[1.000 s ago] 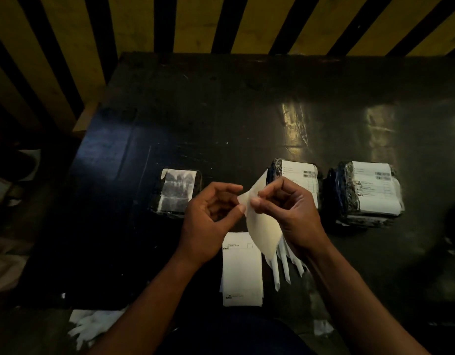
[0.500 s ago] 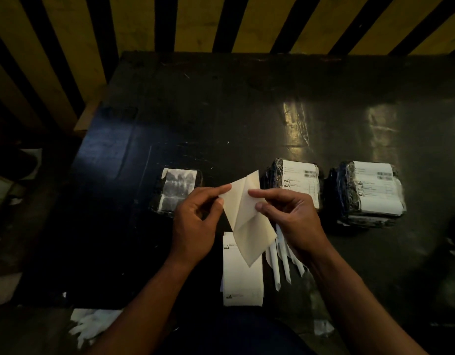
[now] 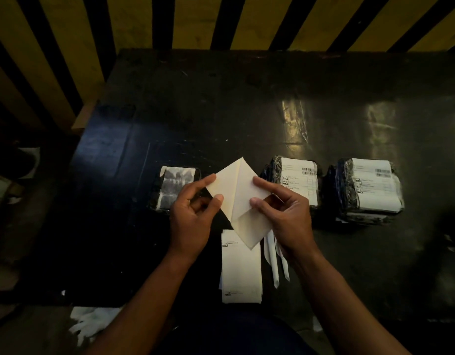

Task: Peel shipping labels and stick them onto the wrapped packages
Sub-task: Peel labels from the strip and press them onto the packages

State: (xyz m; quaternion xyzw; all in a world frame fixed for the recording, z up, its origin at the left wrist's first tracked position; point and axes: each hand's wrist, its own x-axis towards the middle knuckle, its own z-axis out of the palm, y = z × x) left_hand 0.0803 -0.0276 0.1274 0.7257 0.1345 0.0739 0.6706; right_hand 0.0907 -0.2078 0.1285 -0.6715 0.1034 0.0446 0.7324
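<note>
Between our hands we see a cream, unprinted label sheet [image 3: 240,190]. Just below the hands lies a white stack of labels [image 3: 241,275] with small black print at its corners, and beside it, under the right hand [image 3: 285,216], white backing strips [image 3: 273,265]. Beyond the left hand [image 3: 193,213] sits a black-wrapped package [image 3: 173,188] whose top shows a mottled grey-and-white patch. Beyond the right hand and further right, two glossy black packages [image 3: 293,180] [image 3: 367,188] carry white labels with black barcodes and text. The worktop [image 3: 221,111] is glossy black with pale scratches. Past it runs a wall [image 3: 195,19] of yellow and black stripes.
</note>
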